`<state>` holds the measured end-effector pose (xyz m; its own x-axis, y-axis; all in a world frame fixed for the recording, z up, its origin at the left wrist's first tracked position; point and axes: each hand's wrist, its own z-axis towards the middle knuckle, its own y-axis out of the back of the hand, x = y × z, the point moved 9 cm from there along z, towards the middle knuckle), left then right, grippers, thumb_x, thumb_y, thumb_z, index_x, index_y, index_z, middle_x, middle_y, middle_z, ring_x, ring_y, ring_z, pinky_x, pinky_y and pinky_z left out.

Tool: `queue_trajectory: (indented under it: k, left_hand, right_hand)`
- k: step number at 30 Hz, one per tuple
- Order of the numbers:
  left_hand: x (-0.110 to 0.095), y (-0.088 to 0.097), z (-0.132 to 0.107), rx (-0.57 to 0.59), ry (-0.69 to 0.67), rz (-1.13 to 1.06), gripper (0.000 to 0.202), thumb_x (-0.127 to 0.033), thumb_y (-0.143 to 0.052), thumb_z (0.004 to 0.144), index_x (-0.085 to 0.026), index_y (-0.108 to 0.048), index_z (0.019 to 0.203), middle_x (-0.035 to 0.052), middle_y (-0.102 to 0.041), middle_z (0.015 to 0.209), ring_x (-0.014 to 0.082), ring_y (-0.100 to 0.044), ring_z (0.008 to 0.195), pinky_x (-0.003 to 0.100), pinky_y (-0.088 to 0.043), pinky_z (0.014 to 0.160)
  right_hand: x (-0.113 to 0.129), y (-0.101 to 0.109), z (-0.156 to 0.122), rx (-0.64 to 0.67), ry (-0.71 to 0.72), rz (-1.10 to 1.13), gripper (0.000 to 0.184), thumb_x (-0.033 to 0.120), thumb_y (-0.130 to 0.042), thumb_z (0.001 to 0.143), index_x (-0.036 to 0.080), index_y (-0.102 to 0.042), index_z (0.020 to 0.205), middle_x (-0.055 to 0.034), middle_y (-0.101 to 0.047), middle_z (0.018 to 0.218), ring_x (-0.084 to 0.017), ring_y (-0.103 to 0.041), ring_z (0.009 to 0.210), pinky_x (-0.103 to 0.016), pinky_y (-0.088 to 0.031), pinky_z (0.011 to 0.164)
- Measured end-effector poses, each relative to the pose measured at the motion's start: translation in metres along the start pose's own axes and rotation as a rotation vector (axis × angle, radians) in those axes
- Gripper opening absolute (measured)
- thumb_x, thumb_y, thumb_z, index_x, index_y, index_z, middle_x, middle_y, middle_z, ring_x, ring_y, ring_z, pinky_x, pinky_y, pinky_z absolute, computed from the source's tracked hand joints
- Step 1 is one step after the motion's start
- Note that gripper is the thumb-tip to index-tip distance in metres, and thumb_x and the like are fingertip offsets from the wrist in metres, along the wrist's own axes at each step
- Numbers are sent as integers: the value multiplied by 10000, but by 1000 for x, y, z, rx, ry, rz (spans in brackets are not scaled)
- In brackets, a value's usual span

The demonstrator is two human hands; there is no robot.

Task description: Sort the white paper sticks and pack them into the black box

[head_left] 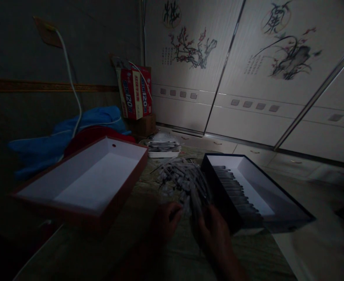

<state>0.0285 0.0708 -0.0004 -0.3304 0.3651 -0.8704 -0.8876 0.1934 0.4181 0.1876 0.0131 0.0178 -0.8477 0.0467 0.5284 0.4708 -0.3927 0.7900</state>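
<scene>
left hand (166, 221): grip curled beside the pile, dim, cannot tell if pinching | right hand (214, 240): grip pressed together on thin grey sticks (183, 181), heaped at 12 o'clock | black box (218, 195): sticks ranked, 2 o'clock | red box (125, 183): 10 o'clock

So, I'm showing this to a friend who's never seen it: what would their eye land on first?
The bright sliding wardrobe doors at the back stand out first, painted with plum blossom and ink calligraphy. In the dim foreground, a red-rimmed white box sits left and a black box with rows of slender sticks sits right. Between them lies a heap of thin grey sticks, reaching the left hand and right hand.
</scene>
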Motion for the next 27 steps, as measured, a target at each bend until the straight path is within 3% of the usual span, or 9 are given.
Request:
queue_trajectory:
  k: [6, 10, 12, 17, 24, 27]
  left_hand:
    - [-2, 2, 1, 5, 18, -46, 168, -257, -560, 772, -192, -621, 914, 52, -679, 866, 176, -628, 797, 276, -483, 724]
    - [-9, 15, -2, -143, -32, 73, 235, -177, -565, 747, -193, -565, 981, 42, -621, 843, 172, -586, 753, 307, -480, 710]
    - [-18, 18, -5, -188, -111, 158, 280, -126, -561, 726, -201, -560, 996, 53, -582, 898, 186, -562, 819, 334, -470, 756]
    - [-33, 5, -9, -95, -239, 267, 311, -127, -577, 726, -226, -604, 1020, 80, -517, 1016, 216, -515, 959, 360, -449, 832]
    - [-28, 2, -6, -52, -185, 223, 132, -173, -558, 770, -215, -645, 859, 57, -585, 882, 195, -553, 859, 325, -462, 773]
    - [-25, 14, -3, -138, -137, 142, 104, -199, -550, 771, -205, -633, 833, 44, -606, 841, 187, -565, 826, 313, -456, 765]
  right_hand:
    - [24, -6, -5, -8, 146, 198, 120, 286, -470, 815, 188, -534, 788, 1, -579, 661, -122, -529, 552, -199, -381, 499]
    - [32, -2, -7, -52, 210, 228, 97, 262, -492, 794, 177, -535, 783, 6, -557, 666, -113, -499, 556, -193, -372, 496]
    - [34, 0, -7, -49, 221, 258, 93, 257, -489, 801, 179, -532, 778, 8, -546, 673, -114, -499, 572, -196, -382, 514]
    - [41, 3, -8, -13, 256, 390, 99, 254, -479, 832, 186, -547, 855, -19, -577, 784, -134, -548, 690, -214, -431, 615]
    - [28, 2, -7, -34, 136, 445, 147, 311, -511, 832, 185, -529, 904, -28, -595, 809, -152, -564, 728, -223, -443, 632]
    - [23, 3, -6, -26, 104, 444, 168, 318, -504, 837, 179, -529, 928, -27, -597, 800, -149, -564, 718, -222, -437, 628]
